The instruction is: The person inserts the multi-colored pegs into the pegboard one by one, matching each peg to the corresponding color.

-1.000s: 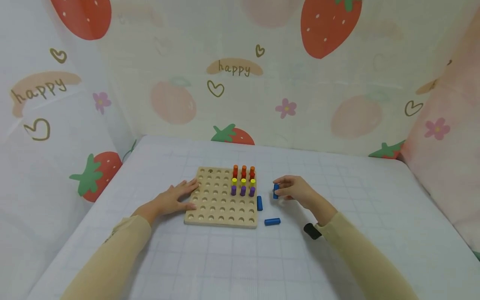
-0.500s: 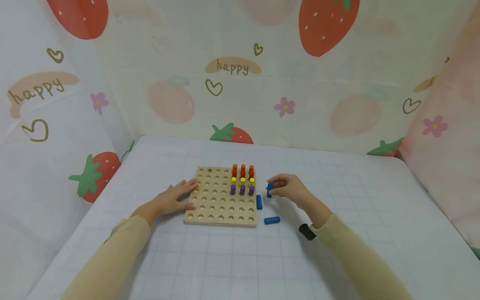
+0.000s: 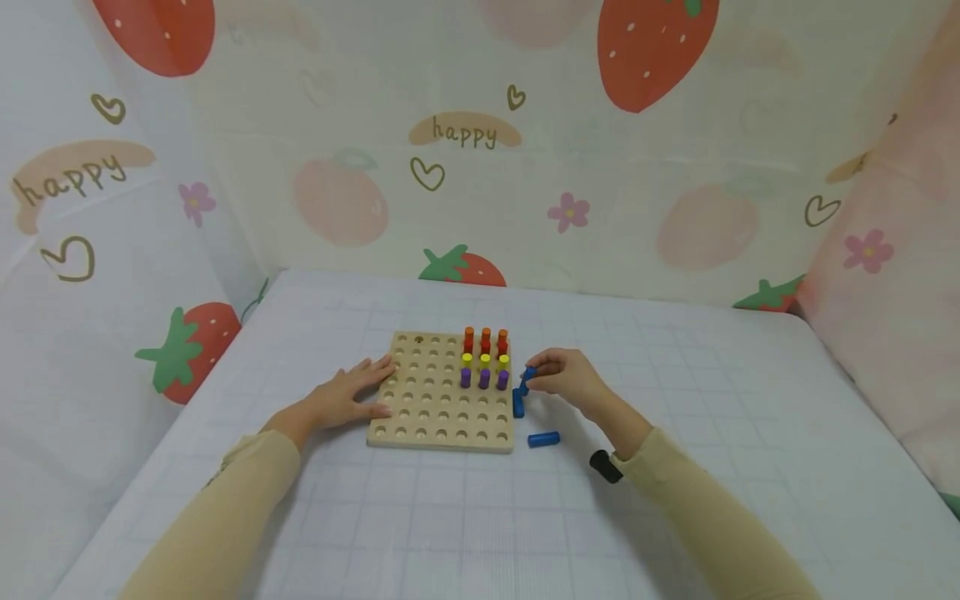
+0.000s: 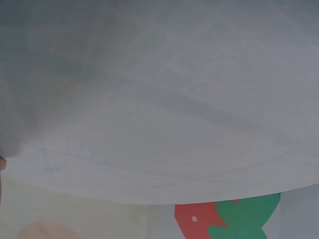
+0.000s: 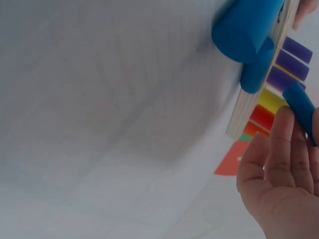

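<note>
My right hand [image 3: 572, 382] pinches a blue peg [image 5: 300, 109] between thumb and fingers, just off the right edge of the wooden peg board [image 3: 422, 417]. The held peg is tilted. A second blue peg [image 3: 518, 406] lies along that edge, just below it; whether the two touch I cannot tell. Another blue peg [image 3: 543, 439] lies nearer, on the tabletop. With fingers spread, my left hand [image 3: 347, 398] rests at the board's left edge. Orange, red, yellow [image 3: 485, 359] and purple pegs [image 3: 484, 379] stand in holes at the board's back right.
The white gridded tabletop [image 3: 450, 533] spreads around the board. Behind it hangs a cloth [image 3: 622, 192] printed with strawberries. A black object [image 3: 606, 467] shows at the right cuff. The left wrist view shows mostly tabletop [image 4: 149, 124].
My right hand has moved left toward the board with the blue peg. The peg has gone from nearly upright to tilted. My left hand stays in place.
</note>
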The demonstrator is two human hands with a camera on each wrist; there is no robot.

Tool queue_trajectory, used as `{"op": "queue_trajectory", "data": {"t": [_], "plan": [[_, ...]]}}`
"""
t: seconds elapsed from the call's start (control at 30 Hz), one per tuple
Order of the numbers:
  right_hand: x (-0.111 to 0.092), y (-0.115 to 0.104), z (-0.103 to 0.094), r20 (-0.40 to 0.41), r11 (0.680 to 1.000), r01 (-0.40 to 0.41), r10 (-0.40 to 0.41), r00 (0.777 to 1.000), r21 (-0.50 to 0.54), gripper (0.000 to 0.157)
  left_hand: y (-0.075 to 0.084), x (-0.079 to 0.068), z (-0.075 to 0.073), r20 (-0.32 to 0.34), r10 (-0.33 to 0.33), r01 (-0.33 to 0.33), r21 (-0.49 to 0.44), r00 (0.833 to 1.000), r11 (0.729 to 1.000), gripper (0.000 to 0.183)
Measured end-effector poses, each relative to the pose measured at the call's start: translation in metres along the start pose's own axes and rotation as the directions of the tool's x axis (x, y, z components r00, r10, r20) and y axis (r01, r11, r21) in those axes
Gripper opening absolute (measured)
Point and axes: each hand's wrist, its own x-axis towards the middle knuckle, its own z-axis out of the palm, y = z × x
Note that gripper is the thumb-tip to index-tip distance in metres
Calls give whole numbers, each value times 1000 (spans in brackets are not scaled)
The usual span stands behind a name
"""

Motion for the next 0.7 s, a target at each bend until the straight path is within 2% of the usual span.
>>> {"op": "queue_trajectory", "data": {"t": [0.3,0.7], "plan": [[1,1,14,18,999,30,-29,999,-38,17,-3,2,1,-2,8,-8,-8,1000,1000,88],[0,-2,23,35,993,54,-50,998,-106,16,1,1,1,-9,18,-18,-16,1000,1000,84]]}}
